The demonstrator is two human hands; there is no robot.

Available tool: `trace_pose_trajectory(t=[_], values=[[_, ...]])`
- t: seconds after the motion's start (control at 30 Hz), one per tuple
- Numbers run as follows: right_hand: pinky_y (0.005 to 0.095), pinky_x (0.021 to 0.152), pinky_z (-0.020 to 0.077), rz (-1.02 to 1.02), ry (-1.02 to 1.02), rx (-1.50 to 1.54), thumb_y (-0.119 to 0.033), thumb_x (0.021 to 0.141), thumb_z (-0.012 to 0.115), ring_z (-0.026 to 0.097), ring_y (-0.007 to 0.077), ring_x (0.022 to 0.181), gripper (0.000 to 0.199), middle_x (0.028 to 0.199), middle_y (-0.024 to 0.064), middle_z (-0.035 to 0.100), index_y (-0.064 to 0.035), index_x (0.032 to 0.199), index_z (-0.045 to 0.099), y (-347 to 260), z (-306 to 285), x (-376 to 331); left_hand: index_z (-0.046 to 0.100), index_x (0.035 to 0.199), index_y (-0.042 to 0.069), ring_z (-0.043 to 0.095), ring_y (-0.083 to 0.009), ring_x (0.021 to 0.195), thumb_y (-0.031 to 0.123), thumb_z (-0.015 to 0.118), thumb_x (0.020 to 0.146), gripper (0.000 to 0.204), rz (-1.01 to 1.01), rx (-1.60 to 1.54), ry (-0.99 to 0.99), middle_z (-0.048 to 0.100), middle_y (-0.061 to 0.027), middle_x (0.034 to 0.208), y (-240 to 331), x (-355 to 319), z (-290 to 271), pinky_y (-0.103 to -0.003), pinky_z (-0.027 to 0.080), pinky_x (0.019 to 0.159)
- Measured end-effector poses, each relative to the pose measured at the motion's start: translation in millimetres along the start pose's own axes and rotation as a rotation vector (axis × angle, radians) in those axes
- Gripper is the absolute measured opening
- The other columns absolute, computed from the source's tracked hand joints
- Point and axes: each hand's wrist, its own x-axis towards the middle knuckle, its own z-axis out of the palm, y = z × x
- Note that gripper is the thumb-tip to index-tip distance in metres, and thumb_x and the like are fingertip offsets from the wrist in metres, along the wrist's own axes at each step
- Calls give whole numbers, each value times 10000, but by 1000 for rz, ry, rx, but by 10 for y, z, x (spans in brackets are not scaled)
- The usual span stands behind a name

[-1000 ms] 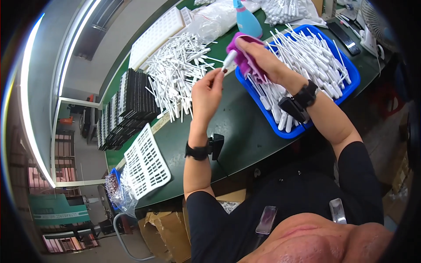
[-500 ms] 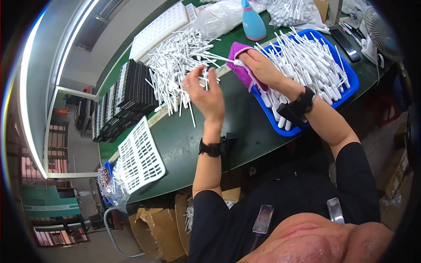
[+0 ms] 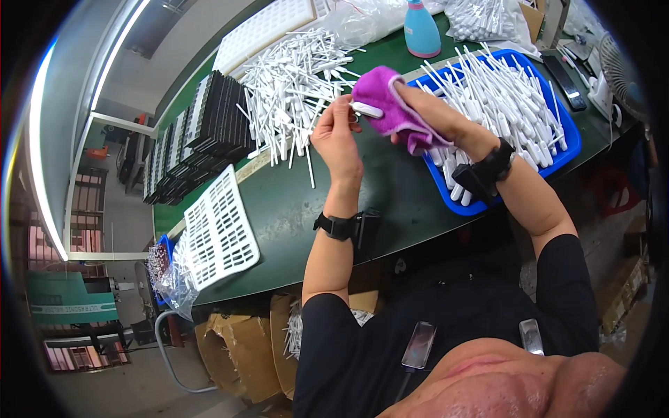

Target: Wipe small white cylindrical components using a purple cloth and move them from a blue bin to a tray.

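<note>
Beyond the desk's (image 3: 279, 212) near edge, the left fingers (image 3: 340, 115) pinch a white dropper (image 3: 367, 109) by its thin end; the bulb overlaps the purple cloth (image 3: 385, 87) that the right hand (image 3: 433, 110) grasps.

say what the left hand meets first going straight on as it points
Likely the right edge of the pile of white plastic sticks, though the left hand may pass above it; depth is unclear.

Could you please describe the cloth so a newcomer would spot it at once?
On the green table, find the blue tray heaped with white, thin-stemmed pieces. At its left side, the right hand grips the cloth. Its bright purple fabric, edged in paler trim, stands out against the white pieces and blue tray.
</note>
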Motion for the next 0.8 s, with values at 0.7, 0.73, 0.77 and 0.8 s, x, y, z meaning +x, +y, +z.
trace_pose_trajectory(t=[0.7, 0.73, 0.77, 0.8], values=[[185, 613, 482, -460, 62, 339, -304, 931, 423, 593, 71, 731, 345, 894, 11, 612, -33, 1116, 530, -124, -120, -194, 414, 1192, 48, 472, -120, 632, 204, 402, 945, 292, -445, -360, -341, 540, -44, 840, -73, 10, -307, -229, 410, 587], [177, 598, 482, -460, 293, 314, -308, 929, 428, 591, 60, 723, 340, 887, 3, 611, -40, 1113, 530, -219, 101, -308, 414, 1192, 48, 472, -120, 632, 204, 402, 945, 292, -445, -360, -334, 540, -44, 840, -75, 11, -306, -229, 410, 587], [169, 583, 482, -456, 523, 285, -311, 928, 432, 589, 50, 716, 336, 880, -5, 610, -46, 1109, 531, -254, 203, -348, 413, 1204, 43, 468, -118, 648, 184, 407, 940, 298, -472, -379, -305, 540, -47, 863, -81, 9, -298, -228, 408, 602], [169, 583, 482, -457, 527, 283, -311, 928, 432, 589, 50, 716, 336, 880, -5, 610, -46, 1109, 531, -241, 137, -330, 412, 1216, 38, 465, -116, 663, 163, 412, 935, 307, -499, -401, -286, 539, -49, 885, -80, 2, -233, -227, 407, 617]])
